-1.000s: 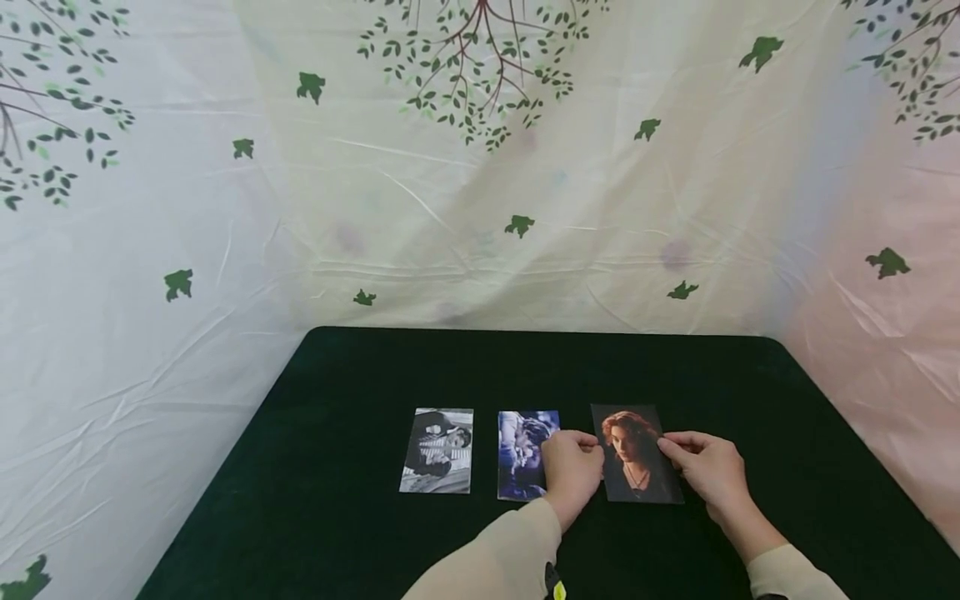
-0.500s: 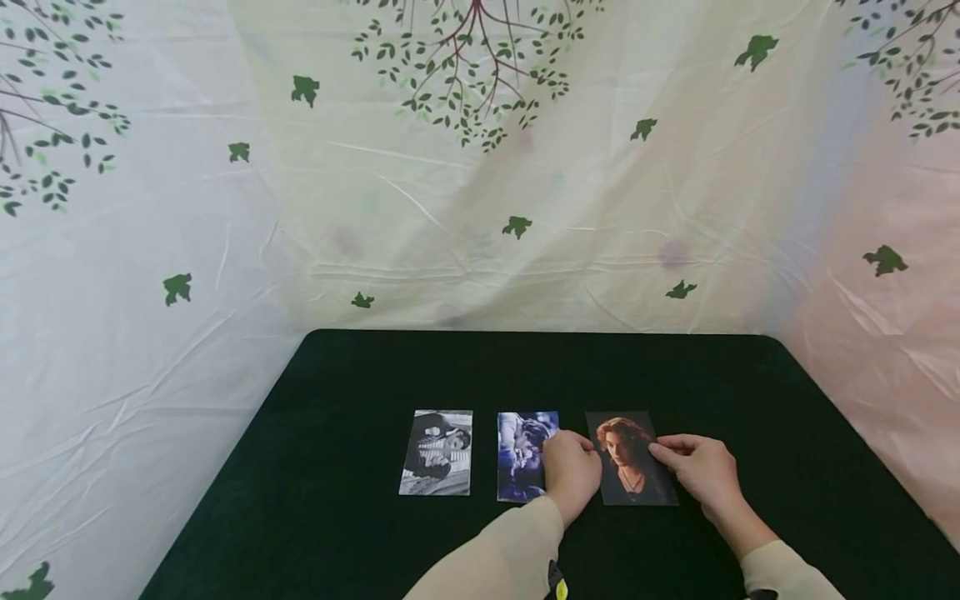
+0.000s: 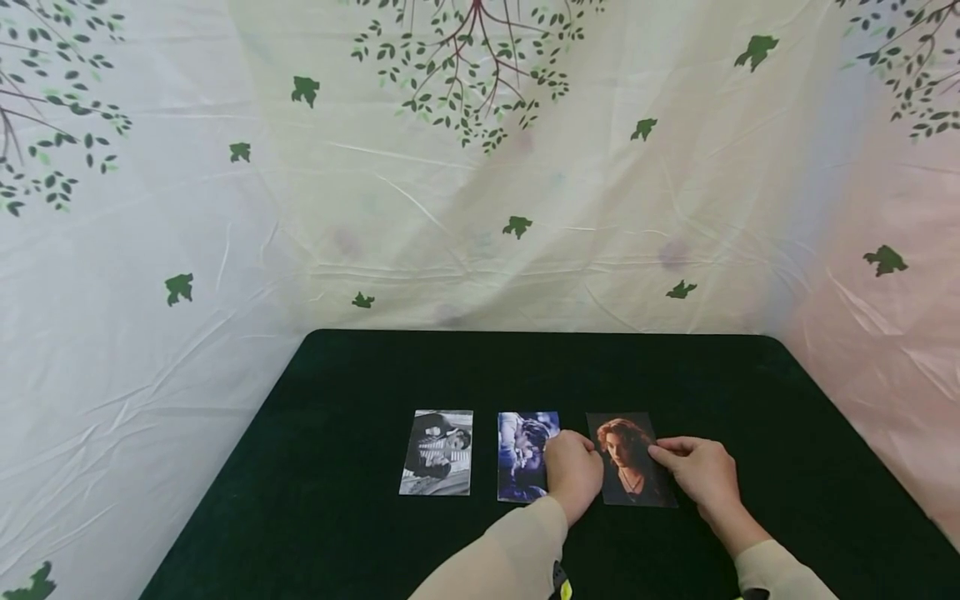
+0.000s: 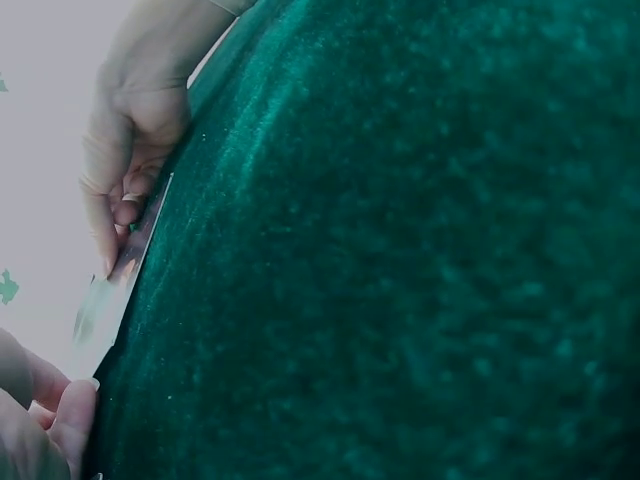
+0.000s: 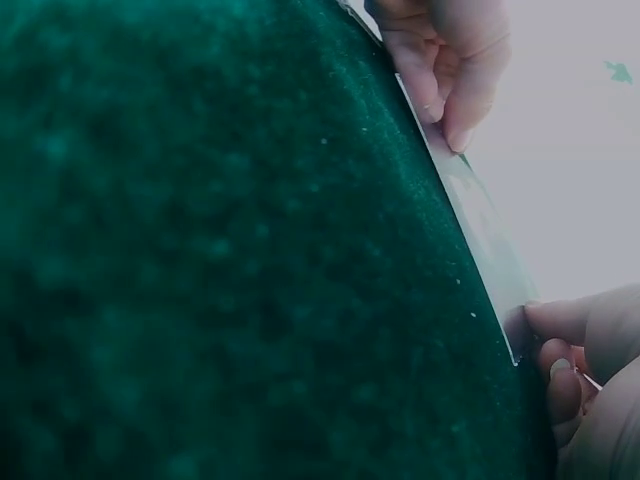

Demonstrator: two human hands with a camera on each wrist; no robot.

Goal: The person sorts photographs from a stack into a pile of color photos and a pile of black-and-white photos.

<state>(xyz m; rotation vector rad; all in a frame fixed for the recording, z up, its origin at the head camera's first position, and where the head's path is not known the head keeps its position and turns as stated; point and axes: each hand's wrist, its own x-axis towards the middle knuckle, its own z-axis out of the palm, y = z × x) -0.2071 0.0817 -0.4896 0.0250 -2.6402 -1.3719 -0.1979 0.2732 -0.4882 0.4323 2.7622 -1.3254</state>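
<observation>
A dark photo print (image 3: 628, 479) showing a person in warm light lies at the right of a row of three on the green cloth. My left hand (image 3: 574, 471) pinches its left edge between thumb and fingers and partly covers the blue-toned print (image 3: 517, 454) beside it. At its right edge, my right hand (image 3: 705, 473) grips with the thumb on top. From the left wrist, the same print (image 4: 118, 300) appears almost edge-on, low over the cloth, with fingers at both sides. The right wrist view likewise has the print (image 5: 480, 235) between both hands.
A black-and-white print (image 3: 437, 454) lies at the left end of the row. Dark green cloth (image 3: 300, 500) covers the table, whose rounded far corners meet a pale curtain (image 3: 450, 208) printed with leaves and branches.
Over the first half second both hands shift the dark print slightly left and toward me. Since then the print has stayed in place, with only slight hand movement.
</observation>
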